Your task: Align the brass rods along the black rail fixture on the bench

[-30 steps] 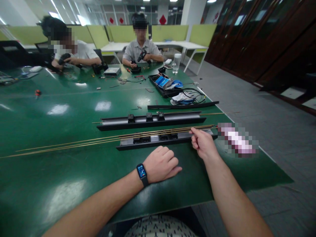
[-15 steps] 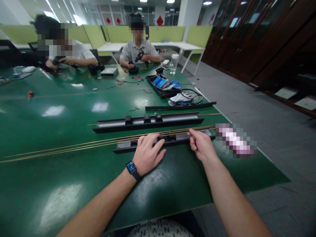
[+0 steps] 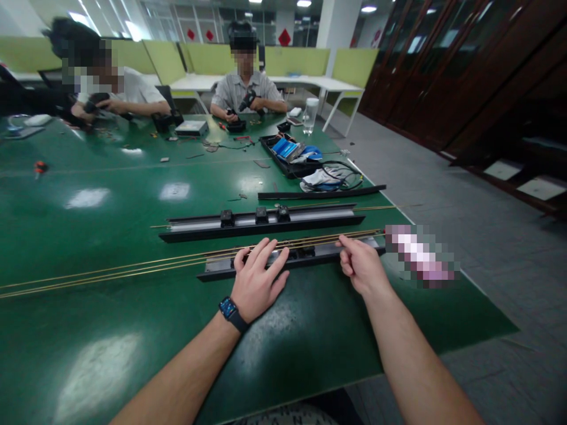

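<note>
Holding thin rods (image 3: 310, 240) over a black rail (image 3: 319, 260), long ends toward nine o'clock.
Our left grip (image 3: 257, 283) spreads wide across them, likely keeping them together; at three o'clock, our right grip (image 3: 363, 264) pinches narrowly at them.

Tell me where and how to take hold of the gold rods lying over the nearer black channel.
I'd pinch the gold rods together toward their right end, where they converge; leftward they spread apart. Come from above, closing across their length, since the nearer black channel lies beneath. Long, thin and overhanging its left end, they'd probably need steadying there too.
</note>
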A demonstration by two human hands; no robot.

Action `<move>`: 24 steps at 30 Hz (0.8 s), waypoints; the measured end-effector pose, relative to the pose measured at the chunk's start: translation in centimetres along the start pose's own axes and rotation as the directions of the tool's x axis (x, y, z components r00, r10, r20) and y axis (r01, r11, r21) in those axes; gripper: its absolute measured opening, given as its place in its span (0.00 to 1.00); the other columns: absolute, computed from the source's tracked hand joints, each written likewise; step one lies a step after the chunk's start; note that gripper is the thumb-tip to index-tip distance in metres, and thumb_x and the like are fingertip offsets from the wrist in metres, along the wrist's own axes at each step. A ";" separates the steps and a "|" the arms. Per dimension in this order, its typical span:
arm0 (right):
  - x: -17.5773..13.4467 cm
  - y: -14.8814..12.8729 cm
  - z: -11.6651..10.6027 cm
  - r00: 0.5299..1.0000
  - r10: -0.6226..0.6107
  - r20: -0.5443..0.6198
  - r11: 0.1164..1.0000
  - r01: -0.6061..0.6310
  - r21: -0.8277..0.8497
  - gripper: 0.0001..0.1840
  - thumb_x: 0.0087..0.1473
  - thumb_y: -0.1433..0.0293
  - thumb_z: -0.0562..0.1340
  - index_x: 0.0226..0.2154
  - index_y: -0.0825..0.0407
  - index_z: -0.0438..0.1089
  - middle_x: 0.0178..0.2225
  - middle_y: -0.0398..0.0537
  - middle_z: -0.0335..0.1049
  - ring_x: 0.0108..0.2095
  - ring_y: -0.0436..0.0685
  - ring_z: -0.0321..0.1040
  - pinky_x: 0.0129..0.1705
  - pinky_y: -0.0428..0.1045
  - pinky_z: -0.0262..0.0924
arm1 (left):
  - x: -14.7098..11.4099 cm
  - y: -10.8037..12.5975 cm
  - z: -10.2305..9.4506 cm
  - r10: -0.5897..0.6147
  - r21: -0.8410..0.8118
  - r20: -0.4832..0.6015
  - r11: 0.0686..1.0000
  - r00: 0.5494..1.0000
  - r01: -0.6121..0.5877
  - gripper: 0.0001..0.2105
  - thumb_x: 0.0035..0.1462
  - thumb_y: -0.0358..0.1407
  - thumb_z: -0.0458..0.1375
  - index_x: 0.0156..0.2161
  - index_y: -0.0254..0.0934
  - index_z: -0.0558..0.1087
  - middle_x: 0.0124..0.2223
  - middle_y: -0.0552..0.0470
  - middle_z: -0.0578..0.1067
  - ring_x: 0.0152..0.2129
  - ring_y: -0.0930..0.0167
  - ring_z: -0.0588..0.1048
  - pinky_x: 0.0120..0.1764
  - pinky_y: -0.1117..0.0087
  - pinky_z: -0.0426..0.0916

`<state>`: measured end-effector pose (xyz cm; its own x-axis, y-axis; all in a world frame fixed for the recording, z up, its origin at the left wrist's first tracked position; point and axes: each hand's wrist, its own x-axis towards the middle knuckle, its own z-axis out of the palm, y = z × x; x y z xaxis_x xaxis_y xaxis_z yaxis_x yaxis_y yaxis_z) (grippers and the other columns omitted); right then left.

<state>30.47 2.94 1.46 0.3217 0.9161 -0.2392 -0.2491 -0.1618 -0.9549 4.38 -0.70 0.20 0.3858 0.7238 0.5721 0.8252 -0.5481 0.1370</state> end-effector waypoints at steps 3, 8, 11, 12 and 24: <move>0.1 0.1 -0.1 1.000 -0.002 -0.003 1.000 0.002 -0.004 0.17 0.48 0.59 0.72 0.29 0.56 0.72 0.12 0.38 0.60 0.09 0.43 0.49 0.10 0.40 0.37 | -0.1 -0.1 0.0 -0.001 0.006 0.003 1.000 1.000 0.001 0.21 0.65 0.42 0.57 0.61 0.48 0.69 0.65 0.45 0.68 0.64 0.57 0.64 0.61 0.49 0.49; 0.1 0.0 -0.1 1.000 0.003 -0.010 1.000 -0.003 -0.002 0.18 0.47 0.58 0.72 0.28 0.56 0.72 0.12 0.38 0.60 0.09 0.43 0.49 0.10 0.40 0.37 | 0.0 -0.1 0.0 0.012 0.009 0.005 1.000 1.000 -0.012 0.20 0.65 0.42 0.57 0.61 0.48 0.70 0.65 0.44 0.68 0.64 0.57 0.64 0.61 0.48 0.49; 0.0 0.0 0.0 1.000 -0.006 -0.009 1.000 0.006 0.002 0.18 0.47 0.58 0.72 0.28 0.56 0.72 0.12 0.38 0.60 0.08 0.43 0.48 0.10 0.40 0.37 | 0.0 -0.1 0.0 0.012 0.006 0.007 1.000 1.000 -0.012 0.20 0.64 0.41 0.58 0.61 0.49 0.70 0.65 0.44 0.68 0.64 0.57 0.64 0.61 0.48 0.49; 0.0 -0.1 0.0 1.000 -0.011 -0.006 1.000 0.011 0.003 0.18 0.47 0.59 0.72 0.27 0.56 0.72 0.12 0.38 0.60 0.08 0.43 0.48 0.10 0.40 0.36 | 0.0 -0.1 0.0 0.011 0.005 0.007 1.000 1.000 -0.011 0.20 0.64 0.41 0.58 0.60 0.49 0.70 0.65 0.44 0.68 0.64 0.57 0.64 0.61 0.48 0.49; 0.0 -0.1 0.1 0.999 0.001 -0.049 1.000 0.000 0.006 0.18 0.47 0.59 0.72 0.26 0.55 0.70 0.12 0.37 0.59 0.08 0.43 0.49 0.09 0.40 0.38 | -0.1 0.0 0.0 0.010 0.004 -0.007 1.000 1.000 -0.010 0.19 0.64 0.41 0.58 0.60 0.48 0.70 0.65 0.44 0.69 0.64 0.57 0.64 0.62 0.49 0.48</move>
<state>30.40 3.02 1.56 0.3663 0.8968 -0.2481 -0.2543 -0.1600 -0.9538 4.31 -0.80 0.17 0.3911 0.7155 0.5789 0.8228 -0.5536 0.1283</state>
